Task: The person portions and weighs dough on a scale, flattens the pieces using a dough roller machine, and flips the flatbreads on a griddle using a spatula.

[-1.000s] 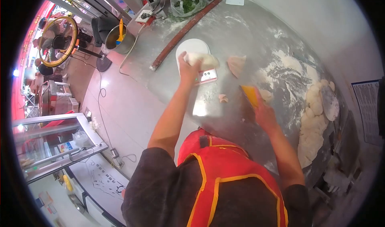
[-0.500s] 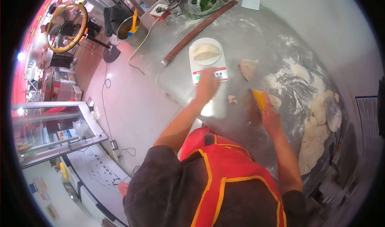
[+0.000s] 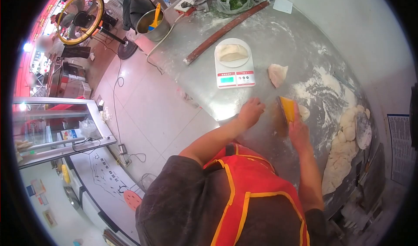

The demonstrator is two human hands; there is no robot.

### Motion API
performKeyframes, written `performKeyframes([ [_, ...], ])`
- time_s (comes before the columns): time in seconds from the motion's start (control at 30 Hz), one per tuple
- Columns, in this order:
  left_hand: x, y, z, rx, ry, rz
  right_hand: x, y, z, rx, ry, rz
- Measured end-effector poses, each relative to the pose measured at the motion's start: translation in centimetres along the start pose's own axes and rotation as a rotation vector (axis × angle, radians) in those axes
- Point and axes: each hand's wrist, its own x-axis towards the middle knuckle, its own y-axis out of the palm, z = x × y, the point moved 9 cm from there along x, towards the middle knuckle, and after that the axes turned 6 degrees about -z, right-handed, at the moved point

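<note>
Head view: your left hand (image 3: pixel 251 112) hovers above the counter (image 3: pixel 257 37) close to its near-left corner, between the kitchen scale (image 3: pixel 235 77) and your apron (image 3: pixel 257 176). Its fingers are loosely curled, and you cannot tell from here whether they pinch anything. Your right hand (image 3: pixel 298 130) has its fingers closed around the yellow scraper (image 3: pixel 287 108), which you hold tilted over the middle of the counter; whether its edge touches the surface is unclear.

The kitchen scale sits toward the left edge, its display lit but the digits too small to read. On its round plate rests a weighed dough piece (image 3: pixel 232 52). Between the kitchen scale and the floury patch (image 3: pixel 324 87) lies a loose dough piece (image 3: pixel 278 74), farther from you than the yellow scraper. A partly hidden dough piece (image 3: pixel 304 113) is just beside your right hand, on its right side. The large dough mass (image 3: pixel 339 159) stretches along the right edge, with a flour-dusted object (image 3: pixel 363 130) against it.

A long rolling pin (image 3: pixel 226 32) lies slantwise beyond the kitchen scale, its far end near the bag of greens (image 3: pixel 235 1) at the far edge.
</note>
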Motion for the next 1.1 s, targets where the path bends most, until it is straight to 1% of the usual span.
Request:
performKeyframes([
  [0.1,0.6,0.6,1.6,0.086,0.091,-0.036,-0.4,-0.7,0.6,0.057,0.018,-0.033],
  [0.13,0.4,1.1,2.7,0.082,0.028,-0.005,-0.6,-0.9,0.7,0.083,0.027,-0.042],
  [0.2,1.0,-1.6,2.1,0.074,-0.098,0.058,-0.9,-1.0,0.9,0.100,0.059,-0.028],
  [0.3,1.7,-3.2,1.9,0.004,-0.076,0.082,-1.1,-1.1,1.0,0.138,0.047,-0.072],
  [0.4,3.8,-6.0,4.9,-0.042,-0.106,-0.012,-1.4,-1.6,0.9,0.184,0.061,-0.102],
  [0.43,4.8,-8.9,6.2,-0.016,-0.123,-0.270,-1.5,-1.8,0.8,0.200,0.077,-0.106],
  [0.47,6.1,-11.6,6.9,0.082,-0.190,-0.321,-1.7,-2.0,0.7,0.215,0.091,-0.120],
  [0.5,7.2,-14.4,6.4,0.208,-0.096,-0.464,-1.9,-2.2,0.4,0.230,0.108,-0.137],
  [0.53,8.3,-14.7,8.6,0.364,-0.135,-0.477,-2.2,-2.4,0.2,0.244,0.129,-0.155],
  [0.57,9.4,-15.5,9.0,0.453,-0.118,-0.483,-2.4,-2.9,0.3,0.247,0.139,-0.182],
  [0.6,10.9,-14.9,10.6,0.487,-0.111,-0.415,-2.5,-3.9,0.6,0.247,0.154,-0.213],
  [0.63,12.4,-13.8,12.2,0.441,-0.105,-0.282,-2.8,-4.7,0.5,0.243,0.170,-0.245],
  [0.7,14.4,-14.5,10.5,0.512,-0.256,-0.027,-3.7,-5.7,-0.8,0.216,0.239,-0.279],
  [0.73,15.2,-13.8,10.4,0.429,-0.223,-0.025,-4.4,-6.0,-1.5,0.205,0.278,-0.292],
  [0.8,17.3,-12.0,10.0,0.266,-0.167,-0.014,-5.3,-7.6,-2.1,0.203,0.222,-0.413],
  [0.83,18.4,-10.8,9.1,0.238,-0.124,-0.043,-5.9,-8.3,-2.3,0.199,0.195,-0.472],
  [0.93,21.7,-6.6,4.7,0.159,0.011,-0.143,-8.0,-8.5,-5.0,0.197,0.372,-0.410],
  [1.0,23.4,-2.2,3.8,0.343,0.173,-0.169,-8.7,-9.0,-5.6,0.214,0.473,-0.364],
  [1.07,23.5,0.3,2.3,0.270,0.209,-0.179,-8.9,-9.1,-6.1,0.195,0.531,-0.299],
  [1.1,21.9,-1.1,-1.6,0.107,0.161,-0.168,-8.8,-9.1,-6.4,0.168,0.541,-0.258],
])
